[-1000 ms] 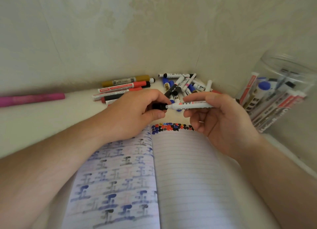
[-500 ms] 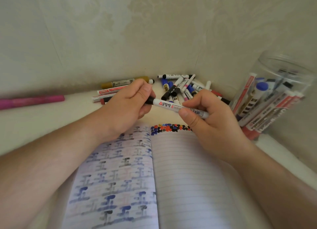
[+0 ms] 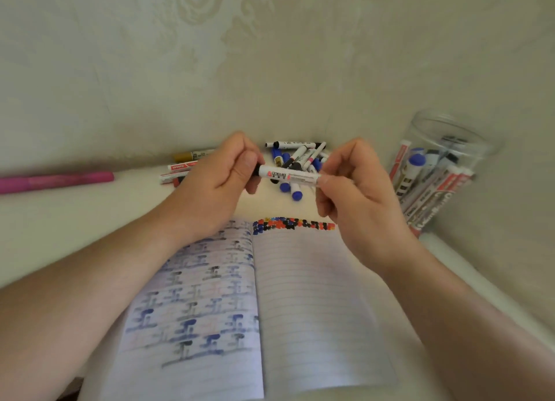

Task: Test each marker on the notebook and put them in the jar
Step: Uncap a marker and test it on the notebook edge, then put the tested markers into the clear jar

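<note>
The left hand (image 3: 216,178) pinches the black cap end of a white marker (image 3: 288,176), while the right hand (image 3: 354,190) clamps its fingertips on the barrel's other end, above the open notebook (image 3: 315,295). A row of test dots (image 3: 292,224) runs along the page top. The jar (image 3: 444,172) at 3 o'clock already holds many markers; a pile (image 3: 295,160) at 12 o'clock is left. Since half a second ago, both hands have lifted and the marker has levelled

A heap of markers (image 3: 295,160) crowded the table's (image 3: 60,220) far edge against the wall; the jar (image 3: 441,172) blocked the right corner, leaving bare tabletop left of the notebook (image 3: 315,295).
</note>
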`<state>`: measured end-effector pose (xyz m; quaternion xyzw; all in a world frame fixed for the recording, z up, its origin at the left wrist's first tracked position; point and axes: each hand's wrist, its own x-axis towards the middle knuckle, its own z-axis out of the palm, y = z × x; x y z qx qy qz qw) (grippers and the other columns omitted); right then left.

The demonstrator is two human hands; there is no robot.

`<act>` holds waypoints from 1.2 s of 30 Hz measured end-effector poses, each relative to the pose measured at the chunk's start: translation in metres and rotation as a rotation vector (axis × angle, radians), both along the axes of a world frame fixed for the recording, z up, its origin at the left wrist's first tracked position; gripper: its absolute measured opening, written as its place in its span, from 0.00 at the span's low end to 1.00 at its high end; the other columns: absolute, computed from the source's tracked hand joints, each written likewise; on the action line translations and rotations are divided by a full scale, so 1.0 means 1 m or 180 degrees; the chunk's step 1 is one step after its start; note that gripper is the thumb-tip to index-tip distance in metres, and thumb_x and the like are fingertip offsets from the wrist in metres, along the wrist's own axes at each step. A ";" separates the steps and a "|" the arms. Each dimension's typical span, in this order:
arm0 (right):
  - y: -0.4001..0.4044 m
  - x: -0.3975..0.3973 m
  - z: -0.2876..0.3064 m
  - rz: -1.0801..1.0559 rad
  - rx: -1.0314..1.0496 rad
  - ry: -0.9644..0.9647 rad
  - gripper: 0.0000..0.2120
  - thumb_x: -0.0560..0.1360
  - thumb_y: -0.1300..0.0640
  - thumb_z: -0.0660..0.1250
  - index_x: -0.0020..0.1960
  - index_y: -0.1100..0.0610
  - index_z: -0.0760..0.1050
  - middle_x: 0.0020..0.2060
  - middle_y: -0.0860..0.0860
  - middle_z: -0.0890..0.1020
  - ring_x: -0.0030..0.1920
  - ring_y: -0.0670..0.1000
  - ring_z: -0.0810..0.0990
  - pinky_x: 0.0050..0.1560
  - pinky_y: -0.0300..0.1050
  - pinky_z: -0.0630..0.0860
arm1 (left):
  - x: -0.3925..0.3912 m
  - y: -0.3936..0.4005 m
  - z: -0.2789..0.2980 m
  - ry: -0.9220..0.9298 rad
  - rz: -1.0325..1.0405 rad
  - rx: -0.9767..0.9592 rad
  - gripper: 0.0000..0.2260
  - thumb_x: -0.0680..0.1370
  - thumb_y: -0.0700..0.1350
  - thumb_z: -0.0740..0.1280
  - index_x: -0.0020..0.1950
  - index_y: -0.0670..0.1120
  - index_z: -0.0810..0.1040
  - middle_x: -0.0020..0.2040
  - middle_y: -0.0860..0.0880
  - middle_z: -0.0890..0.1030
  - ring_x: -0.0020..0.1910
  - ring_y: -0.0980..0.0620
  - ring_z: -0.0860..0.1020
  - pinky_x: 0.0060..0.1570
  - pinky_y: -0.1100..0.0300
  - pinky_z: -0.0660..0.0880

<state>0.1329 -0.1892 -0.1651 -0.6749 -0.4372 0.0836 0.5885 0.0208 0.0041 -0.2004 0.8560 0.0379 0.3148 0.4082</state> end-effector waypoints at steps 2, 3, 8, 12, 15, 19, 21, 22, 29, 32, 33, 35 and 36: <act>-0.015 -0.003 0.014 -0.0131 -0.0025 -0.0479 0.12 0.81 0.61 0.64 0.46 0.44 0.70 0.33 0.57 0.77 0.31 0.55 0.72 0.30 0.53 0.69 | -0.001 -0.001 0.003 0.0127 0.0083 0.0534 0.10 0.85 0.56 0.56 0.54 0.58 0.76 0.44 0.57 0.79 0.45 0.55 0.76 0.46 0.56 0.71; -0.024 -0.003 0.023 -0.0250 0.0036 -0.0676 0.12 0.82 0.59 0.65 0.47 0.41 0.71 0.35 0.56 0.79 0.31 0.57 0.75 0.30 0.53 0.70 | 0.000 -0.003 0.008 0.0182 0.0062 0.0819 0.11 0.83 0.58 0.56 0.56 0.58 0.77 0.45 0.59 0.79 0.47 0.58 0.76 0.46 0.62 0.70; -0.087 0.024 0.078 -0.1190 0.0712 -0.1220 0.12 0.83 0.53 0.64 0.54 0.33 0.71 0.42 0.46 0.82 0.39 0.54 0.85 0.39 0.55 0.81 | -0.003 -0.023 0.039 0.0796 -0.0055 0.0978 0.08 0.84 0.58 0.63 0.59 0.61 0.79 0.54 0.64 0.81 0.53 0.68 0.76 0.49 0.69 0.70; -0.126 0.052 0.105 -0.1784 0.0759 -0.1374 0.09 0.83 0.50 0.57 0.54 0.35 0.71 0.42 0.37 0.82 0.43 0.52 0.85 0.42 0.55 0.81 | -0.009 -0.035 0.030 0.1746 -0.0203 0.1380 0.10 0.82 0.58 0.66 0.62 0.63 0.78 0.59 0.63 0.77 0.60 0.65 0.73 0.56 0.63 0.71; -0.133 0.065 0.104 -0.1883 0.0004 -0.1564 0.09 0.83 0.50 0.58 0.57 0.36 0.71 0.47 0.40 0.84 0.44 0.50 0.85 0.47 0.58 0.80 | -0.013 -0.039 0.012 0.2045 -0.0224 0.1512 0.19 0.79 0.66 0.64 0.68 0.65 0.73 0.64 0.64 0.74 0.64 0.61 0.71 0.67 0.58 0.70; -0.125 0.074 0.086 -0.1752 -0.0954 -0.1608 0.13 0.84 0.54 0.61 0.66 0.47 0.64 0.51 0.50 0.80 0.45 0.58 0.80 0.44 0.50 0.73 | -0.022 -0.045 -0.007 0.1859 0.0016 0.1640 0.30 0.73 0.75 0.52 0.72 0.66 0.69 0.67 0.65 0.72 0.66 0.60 0.67 0.71 0.53 0.66; -0.116 0.075 0.080 -0.1797 -0.1131 -0.1704 0.11 0.84 0.53 0.62 0.64 0.52 0.64 0.50 0.52 0.79 0.44 0.60 0.79 0.44 0.53 0.76 | -0.024 -0.048 -0.009 0.1762 0.0046 0.1616 0.30 0.73 0.74 0.51 0.72 0.66 0.69 0.66 0.66 0.72 0.66 0.61 0.67 0.70 0.54 0.66; -0.113 0.078 0.080 -0.1875 -0.1204 -0.1841 0.09 0.84 0.52 0.61 0.62 0.52 0.65 0.48 0.52 0.81 0.43 0.61 0.79 0.43 0.54 0.77 | -0.024 -0.048 -0.009 0.1728 0.0045 0.1630 0.29 0.74 0.74 0.51 0.72 0.66 0.69 0.66 0.66 0.72 0.65 0.62 0.67 0.70 0.54 0.66; -0.102 0.075 0.092 -0.1696 -0.2484 -0.2272 0.30 0.81 0.30 0.51 0.42 0.51 0.80 0.35 0.48 0.82 0.39 0.53 0.80 0.39 0.48 0.76 | -0.026 -0.049 -0.008 0.1638 0.0015 0.1625 0.23 0.79 0.69 0.55 0.71 0.63 0.72 0.65 0.66 0.73 0.64 0.63 0.68 0.68 0.58 0.66; -0.101 0.076 0.090 -0.1607 -0.2397 -0.2172 0.29 0.79 0.28 0.51 0.52 0.45 0.83 0.44 0.46 0.85 0.46 0.52 0.82 0.49 0.50 0.80 | -0.026 -0.046 -0.008 0.1360 0.0062 0.1247 0.17 0.81 0.66 0.56 0.64 0.63 0.76 0.60 0.66 0.76 0.60 0.64 0.72 0.62 0.60 0.70; -0.100 0.077 0.089 -0.1646 -0.2212 -0.2256 0.27 0.80 0.29 0.53 0.59 0.44 0.82 0.51 0.47 0.86 0.52 0.53 0.82 0.53 0.51 0.80 | -0.024 -0.041 -0.008 0.1188 0.0182 0.1018 0.11 0.82 0.61 0.59 0.60 0.63 0.78 0.58 0.65 0.77 0.58 0.64 0.74 0.59 0.60 0.72; -0.097 0.073 0.084 -0.1871 -0.1614 -0.2550 0.24 0.82 0.35 0.57 0.67 0.47 0.79 0.62 0.50 0.82 0.60 0.55 0.80 0.58 0.53 0.78 | -0.023 -0.019 -0.010 0.0981 0.0670 0.0798 0.06 0.83 0.53 0.65 0.56 0.62 0.79 0.56 0.62 0.79 0.56 0.61 0.77 0.57 0.57 0.74; -0.095 0.065 0.081 -0.1938 -0.1199 -0.2663 0.21 0.82 0.40 0.59 0.67 0.49 0.79 0.62 0.50 0.80 0.58 0.54 0.80 0.56 0.52 0.77 | -0.024 -0.005 -0.012 0.0970 0.0989 0.0792 0.06 0.82 0.50 0.67 0.56 0.61 0.80 0.57 0.59 0.80 0.57 0.57 0.78 0.58 0.54 0.75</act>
